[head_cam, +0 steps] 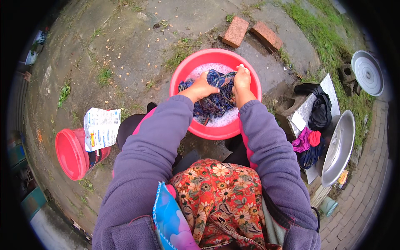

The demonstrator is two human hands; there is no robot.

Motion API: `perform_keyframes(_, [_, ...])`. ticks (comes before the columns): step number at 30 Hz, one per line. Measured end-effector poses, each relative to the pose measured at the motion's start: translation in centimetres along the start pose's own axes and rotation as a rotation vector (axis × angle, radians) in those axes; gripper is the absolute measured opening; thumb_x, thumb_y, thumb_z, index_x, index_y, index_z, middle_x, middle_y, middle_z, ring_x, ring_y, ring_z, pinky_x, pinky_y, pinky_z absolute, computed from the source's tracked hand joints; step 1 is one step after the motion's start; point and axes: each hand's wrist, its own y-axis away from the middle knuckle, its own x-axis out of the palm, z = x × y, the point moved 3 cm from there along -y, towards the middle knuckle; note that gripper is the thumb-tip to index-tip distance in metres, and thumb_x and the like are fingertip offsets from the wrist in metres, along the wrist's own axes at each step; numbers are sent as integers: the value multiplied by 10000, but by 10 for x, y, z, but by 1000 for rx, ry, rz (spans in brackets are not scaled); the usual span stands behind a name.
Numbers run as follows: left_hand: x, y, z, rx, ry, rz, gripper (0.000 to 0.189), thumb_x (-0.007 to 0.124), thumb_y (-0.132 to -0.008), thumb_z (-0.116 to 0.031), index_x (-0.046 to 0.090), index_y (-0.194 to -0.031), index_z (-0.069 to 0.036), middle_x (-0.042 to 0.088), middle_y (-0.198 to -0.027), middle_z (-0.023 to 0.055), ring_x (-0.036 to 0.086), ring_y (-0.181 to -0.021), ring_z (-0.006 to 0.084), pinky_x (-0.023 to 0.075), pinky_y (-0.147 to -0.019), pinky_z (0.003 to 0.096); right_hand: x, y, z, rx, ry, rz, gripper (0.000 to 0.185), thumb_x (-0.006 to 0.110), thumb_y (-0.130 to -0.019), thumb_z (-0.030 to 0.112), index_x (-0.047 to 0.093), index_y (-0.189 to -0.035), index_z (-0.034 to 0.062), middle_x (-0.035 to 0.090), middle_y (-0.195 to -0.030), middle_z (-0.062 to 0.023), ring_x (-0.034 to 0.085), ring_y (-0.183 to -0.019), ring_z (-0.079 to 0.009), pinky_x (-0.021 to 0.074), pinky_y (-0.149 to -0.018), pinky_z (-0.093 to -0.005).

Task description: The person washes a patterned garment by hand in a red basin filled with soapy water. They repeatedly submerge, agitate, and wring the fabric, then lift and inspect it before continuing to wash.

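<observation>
In front of me on the ground stands a red plastic basin (215, 134) with sudsy water (223, 120) in it. A wet, dark patterned cloth (214, 104) in blue, black and brown lies bunched in the suds. My left hand (201, 87) grips a raised fold of this cloth, thumb pointing right. Close by on the right, my right hand (242, 79) holds another part of the same fold near the basin's inner wall. The fold is stretched between both hands, above the rest of the cloth. Some of my fingers are hidden behind the fabric.
Two bricks (236, 32) (266, 36) lie beyond the basin. At left are a red bucket (71, 154) and a white printed packet (102, 128). On the right, a concrete block (289, 109), a black bag (320, 111), coloured cloths (301, 140) and a metal basin (339, 148) stand close together.
</observation>
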Motion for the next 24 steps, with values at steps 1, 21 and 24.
perform_keyframes(1, [1,-2,-3,116,-363,91,485,700,-748,-100,529,-1190,1,640,-1066,213,622,-1012,316,472,-879,361,2,-2,2,-8,-1,-5,264,505,-971,298,585,-928,50,589,-805,-43,534,-755,-157,451,-702,-332])
perform_keyframes(21, [2,-57,50,32,-267,-205,247,513,-895,-108,582,-1111,-9,660,-1010,192,636,-943,322,474,-857,398,40,-14,-19,-406,1016,734,315,591,-863,276,599,-1031,10,595,-1033,-271,569,-1012,-430,468,-862,-481])
perform_keyframes(24, [2,-51,50,-142,645,-26,278,541,-938,-218,595,-1118,-13,671,-1049,106,644,-927,221,496,-835,352,29,-22,-10,-263,712,592,347,562,-911,312,603,-1012,-18,617,-1005,-280,593,-957,-433,464,-830,-464])
